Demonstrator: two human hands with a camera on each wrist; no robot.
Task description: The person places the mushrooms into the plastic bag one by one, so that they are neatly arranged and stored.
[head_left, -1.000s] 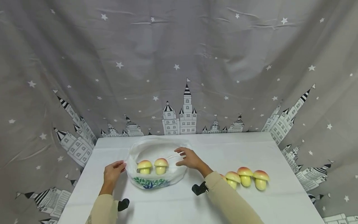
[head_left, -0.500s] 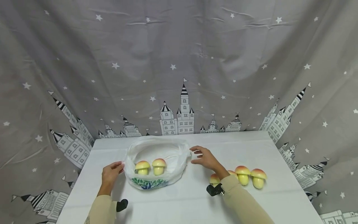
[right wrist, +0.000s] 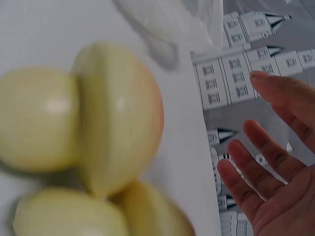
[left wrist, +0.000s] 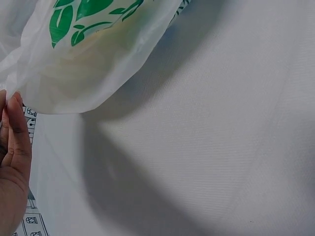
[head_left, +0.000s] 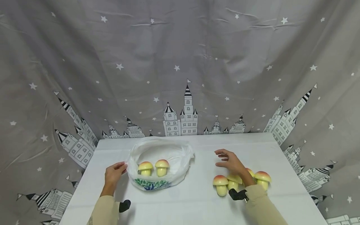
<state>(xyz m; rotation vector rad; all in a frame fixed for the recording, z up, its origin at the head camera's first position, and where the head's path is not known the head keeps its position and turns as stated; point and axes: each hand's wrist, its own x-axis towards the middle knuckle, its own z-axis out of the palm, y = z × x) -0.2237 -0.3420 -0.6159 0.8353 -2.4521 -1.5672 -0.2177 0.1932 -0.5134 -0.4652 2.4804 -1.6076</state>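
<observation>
Bag [head_left: 156, 183] pinched in left grip [head_left: 114, 173]; right grip [head_left: 231, 162], loosely spread, now nearer loose mushrooms [head_left: 220, 182].

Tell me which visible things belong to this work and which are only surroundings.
Probably work:
white plastic bag with green tree print, pinched by the left hand
two yellow mushroom models with reddish caps, inside
four matching mushroom models outside

Only surroundings:
grey castle-printed fabric curtain
white table

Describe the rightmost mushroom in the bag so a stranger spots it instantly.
On the white table, find the white plastic bag printed with green leaves. Inside, look for the mushroom farther from the left hand; the other mushroom visible there sits closer.
</observation>
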